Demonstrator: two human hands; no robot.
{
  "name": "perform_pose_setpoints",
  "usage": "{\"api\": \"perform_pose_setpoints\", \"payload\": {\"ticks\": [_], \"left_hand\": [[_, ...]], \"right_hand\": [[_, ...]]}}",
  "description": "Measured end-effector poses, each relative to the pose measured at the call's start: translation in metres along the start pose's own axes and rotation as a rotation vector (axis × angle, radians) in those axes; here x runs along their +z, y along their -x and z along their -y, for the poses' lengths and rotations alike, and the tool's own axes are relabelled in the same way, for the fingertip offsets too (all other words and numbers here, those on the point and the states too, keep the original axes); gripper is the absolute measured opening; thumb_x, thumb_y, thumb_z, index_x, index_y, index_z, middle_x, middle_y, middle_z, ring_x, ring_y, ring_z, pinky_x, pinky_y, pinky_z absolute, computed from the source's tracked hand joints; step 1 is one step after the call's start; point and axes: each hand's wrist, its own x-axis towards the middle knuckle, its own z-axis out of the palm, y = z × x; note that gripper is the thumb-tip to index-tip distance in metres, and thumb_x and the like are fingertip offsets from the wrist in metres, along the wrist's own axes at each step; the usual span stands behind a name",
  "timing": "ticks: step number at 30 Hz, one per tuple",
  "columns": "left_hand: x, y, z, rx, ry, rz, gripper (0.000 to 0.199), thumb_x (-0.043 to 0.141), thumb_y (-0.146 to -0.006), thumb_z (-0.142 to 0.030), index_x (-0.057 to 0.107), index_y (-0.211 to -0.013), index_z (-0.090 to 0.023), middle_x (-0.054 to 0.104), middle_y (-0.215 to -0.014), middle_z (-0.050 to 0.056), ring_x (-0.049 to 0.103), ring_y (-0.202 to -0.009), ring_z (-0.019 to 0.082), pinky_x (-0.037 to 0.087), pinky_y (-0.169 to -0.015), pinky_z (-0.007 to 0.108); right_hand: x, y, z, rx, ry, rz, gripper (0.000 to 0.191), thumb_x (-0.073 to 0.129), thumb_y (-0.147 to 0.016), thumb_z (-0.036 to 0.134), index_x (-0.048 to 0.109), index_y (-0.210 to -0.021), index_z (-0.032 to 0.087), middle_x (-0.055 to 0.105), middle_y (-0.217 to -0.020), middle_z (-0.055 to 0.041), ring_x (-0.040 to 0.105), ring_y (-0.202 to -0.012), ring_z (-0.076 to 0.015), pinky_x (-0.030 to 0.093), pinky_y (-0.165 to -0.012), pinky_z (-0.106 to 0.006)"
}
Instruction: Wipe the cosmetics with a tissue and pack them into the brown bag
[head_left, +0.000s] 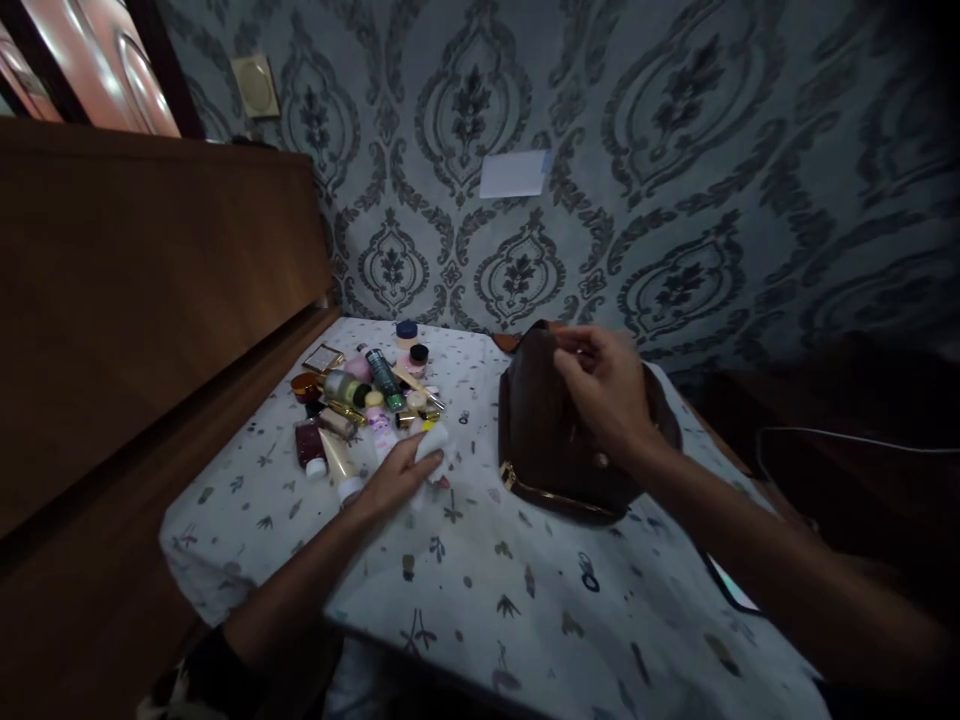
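At the right of the table stands a dark brown leather-like bag (536, 420) with a gold zipper along its lower edge. My right hand (609, 390) is over the bag's upper part, thumb and fingers slightly apart and curved, with nothing visible in them. Whether the fingertips touch the bag, I cannot tell. My left hand (399, 472) is closed on a small white object (433, 438) beside a group of cosmetics; its kind is unclear. Near this hand lie a beige tube (339, 462), a dark red bottle with a white cap (309, 445) and a pink-and-white bottle (381, 428).
A patterned white cloth (480, 570) covers the table. Further back are a dark green bottle (382, 375) and a jar with a blue lid (406, 334). A phone (735, 588) lies at the right edge. Wooden furniture (150, 300) borders the left; a wallpapered wall (517, 260) stands behind.
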Motion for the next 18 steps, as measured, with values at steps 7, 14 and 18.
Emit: {"api": "perform_pose_setpoints", "payload": {"ticks": [7, 14, 18], "left_hand": [[-0.094, -0.019, -0.051, 0.238, -1.203, -0.207, 0.035, 0.045, -0.086, -0.015, 0.062, -0.116, -0.017, 0.067, -0.109, 0.010, 0.063, -0.099, 0.025, 0.049, -0.086, 0.036], [-0.169, -0.063, -0.060, -0.080, -1.799, 0.087, 0.067, 0.047, -0.079, -0.004, 0.047, -0.142, -0.026, 0.050, -0.143, 0.011, 0.052, -0.124, 0.030, 0.049, -0.094, 0.038], [-0.175, -0.074, -0.051, -0.094, -1.875, 0.173, 0.069, 0.049, -0.078, -0.003, 0.044, -0.143, -0.027, 0.042, -0.150, 0.014, 0.049, -0.126, 0.033, 0.048, -0.096, 0.046]], "right_hand": [[0.019, 0.097, 0.059, -0.361, -0.148, 0.382, 0.022, 0.048, -0.091, 0.008, 0.065, -0.099, 0.021, 0.069, -0.104, -0.0100, 0.067, -0.101, -0.0203, 0.055, -0.087, -0.035], [0.057, 0.144, 0.050, -0.045, -0.333, 0.546, 0.021, 0.048, -0.089, 0.011, 0.067, -0.095, 0.019, 0.071, -0.092, -0.0068, 0.067, -0.084, -0.0173, 0.053, -0.075, -0.029], [0.071, 0.156, 0.049, 0.222, -0.428, 0.590, 0.019, 0.051, -0.086, 0.016, 0.069, -0.090, 0.018, 0.072, -0.087, -0.0042, 0.066, -0.080, -0.0159, 0.050, -0.069, -0.026]]}}
